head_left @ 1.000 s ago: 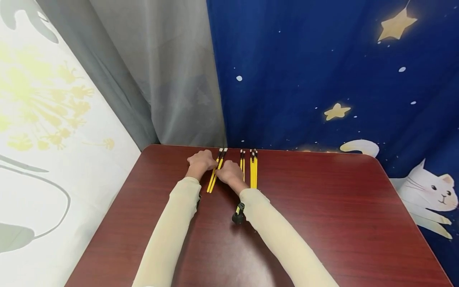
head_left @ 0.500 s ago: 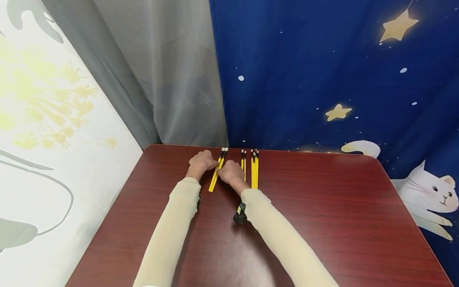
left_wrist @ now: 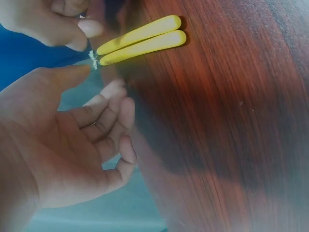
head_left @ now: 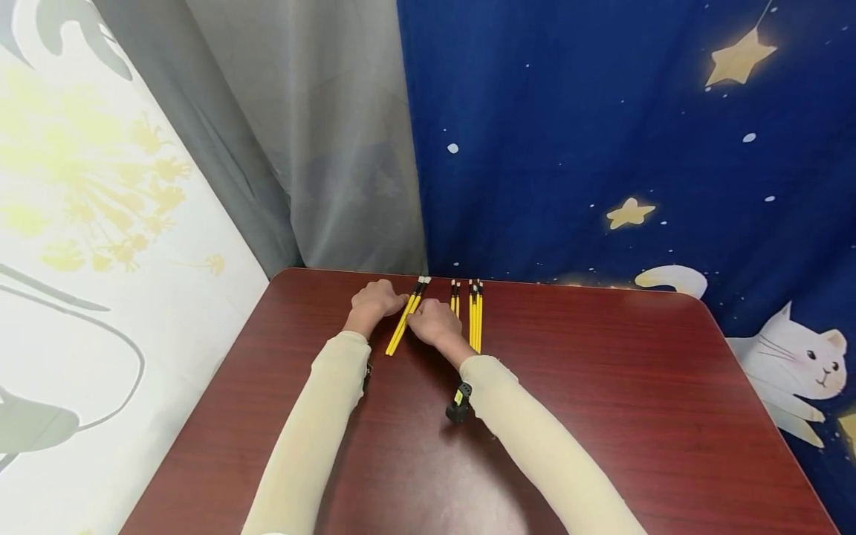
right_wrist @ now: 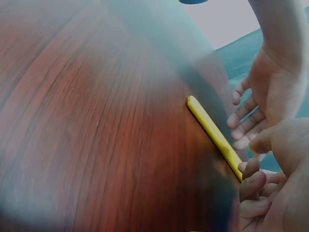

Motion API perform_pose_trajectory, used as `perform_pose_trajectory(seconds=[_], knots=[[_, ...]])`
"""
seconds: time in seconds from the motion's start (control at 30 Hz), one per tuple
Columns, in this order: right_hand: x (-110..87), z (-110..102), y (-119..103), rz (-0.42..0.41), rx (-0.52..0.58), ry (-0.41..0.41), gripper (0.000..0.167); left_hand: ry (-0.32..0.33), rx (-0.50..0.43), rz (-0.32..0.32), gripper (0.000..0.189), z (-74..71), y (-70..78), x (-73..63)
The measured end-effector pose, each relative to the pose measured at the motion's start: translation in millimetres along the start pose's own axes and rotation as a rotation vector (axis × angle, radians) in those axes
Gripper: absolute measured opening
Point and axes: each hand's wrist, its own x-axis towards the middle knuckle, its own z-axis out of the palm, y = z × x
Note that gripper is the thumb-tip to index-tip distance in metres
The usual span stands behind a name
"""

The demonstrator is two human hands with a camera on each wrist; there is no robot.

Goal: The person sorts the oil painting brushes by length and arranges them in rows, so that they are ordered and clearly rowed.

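Two slim paintbrushes [head_left: 404, 325] with yellow handles, black necks and white tips lie slanted side by side between my hands near the table's far edge. The left wrist view shows their yellow handle ends [left_wrist: 145, 42] close together, a small white knotted strand [left_wrist: 94, 60] at their other visible end. My left hand [head_left: 376, 299] has its thumb tip right at that strand, its other fingers loosely bent and apart from it. Close on the right, my right hand [head_left: 435, 322] has curled fingers [right_wrist: 253, 186] beside the handles; whether it pinches the strand I cannot tell.
Just right of my right hand lies another pair of yellow brushes [head_left: 455, 301], partly covered by it. Beyond them is a further bundle of several brushes [head_left: 475, 319]. Curtains [head_left: 354, 186] hang behind the reddish-brown table [head_left: 602, 386].
The two brushes between my hands have drawn slightly closer together, their white tips shifting right. My right wrist has moved a little to the right; my left hand stays nearly in place.
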Motion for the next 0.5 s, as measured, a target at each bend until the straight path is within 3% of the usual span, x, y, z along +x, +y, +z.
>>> perform_pose_trajectory(seconds=[0.23, 0.5], knots=[[-10.6, -23, 18, -0.060, -0.034, 0.075, 0.029, 0.024, -0.021, 0.025, 0.049, 1.9, 0.4, -2.3], [-18.0, -48, 47, -0.097, 0.013, 0.179, 0.019, 0.122, -0.097, 0.162, 0.051, 6.4, 4.0, -7.3]])
